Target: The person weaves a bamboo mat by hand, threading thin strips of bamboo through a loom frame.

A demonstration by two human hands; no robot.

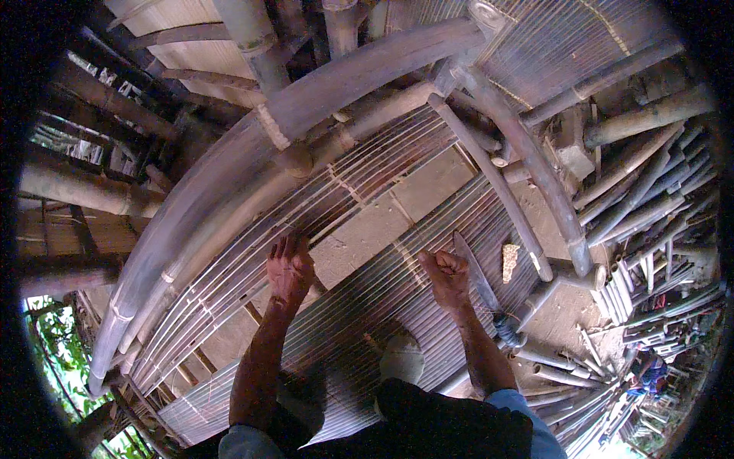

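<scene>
A broad panel of thin split-bamboo slats (359,306), lashed in rows, lies beneath me. Over the gap between its two slatted parts, my left hand (289,268) is closed, fingers curled beside the far slats; what they hold, if anything, is hidden. My right hand (446,277) makes a fist above the near slats, thumb pressed to the fingers, and anything inside is too small to name. Just right of it lies a machete (475,275), its blade pointing away from me and its dark wrapped handle toward me. A pale lashing strip (409,256) crosses the slats between my hands.
Thick bent bamboo poles (229,164) arch along the far side. A thinner pole (493,183) and a jointed pole (539,168) slope down at the right. Piles of cut bamboo (650,199) fill the right side. A small pale knobbly piece (510,262) lies past the machete.
</scene>
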